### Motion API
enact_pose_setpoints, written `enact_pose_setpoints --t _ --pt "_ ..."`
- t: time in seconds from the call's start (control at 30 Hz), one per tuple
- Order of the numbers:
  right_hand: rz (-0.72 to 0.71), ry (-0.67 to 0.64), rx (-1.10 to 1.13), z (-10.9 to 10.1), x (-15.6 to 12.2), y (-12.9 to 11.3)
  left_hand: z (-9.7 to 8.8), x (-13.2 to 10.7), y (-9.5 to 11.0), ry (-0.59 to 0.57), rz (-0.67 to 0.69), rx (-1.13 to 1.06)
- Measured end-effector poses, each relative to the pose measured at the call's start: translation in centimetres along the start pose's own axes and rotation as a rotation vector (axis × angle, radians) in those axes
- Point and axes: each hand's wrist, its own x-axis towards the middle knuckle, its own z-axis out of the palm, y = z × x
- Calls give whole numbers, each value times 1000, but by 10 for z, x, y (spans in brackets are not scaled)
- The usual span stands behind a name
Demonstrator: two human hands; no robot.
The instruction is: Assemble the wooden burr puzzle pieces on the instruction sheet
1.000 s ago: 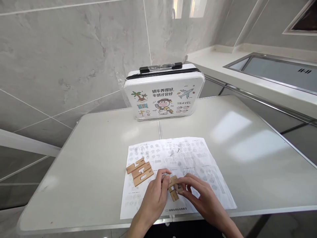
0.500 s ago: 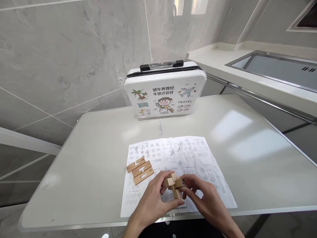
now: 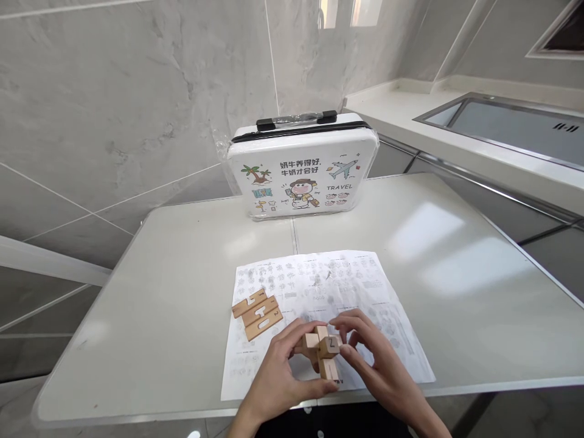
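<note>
Since the earlier frame I had turned the wooden puzzle cluster (image 3: 323, 354), showing a block marked "2" or "Z". My left hand (image 3: 279, 378) and right hand (image 3: 375, 366) pinched it above the instruction sheet (image 3: 360, 291), whose print was unreadable. The case (image 3: 303, 173) read "TRAVEL".

The white cartoon-printed suitcase (image 3: 301, 176) read "奶牛养得好, 牛奶才会好" and "TRAVEL". The pale wooden block puzzle (image 3: 329, 345) bore a "2". The white paper sheet (image 3: 365, 286) carried print too small to read.
</note>
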Motion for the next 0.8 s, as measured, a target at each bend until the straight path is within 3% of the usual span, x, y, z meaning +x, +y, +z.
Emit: enact_pose_setpoints --t 0.23,0.37,0.5,0.63,0.8 --pt "172 -175 46 3 2 -4 0 -2 -5 -26 20 41" --pt "314 -294 159 3 2 -8 -4 -3 -9 -67 111 89" --pt "355 -316 186 8 0 -6 -8 -4 -14 -115 167 95" --pt "362 -202 116 9 3 4 -5 -3 -27 -19 50 87" --pt "392 147 -211 -19 22 25 5 -1 -47 54 -16 8"
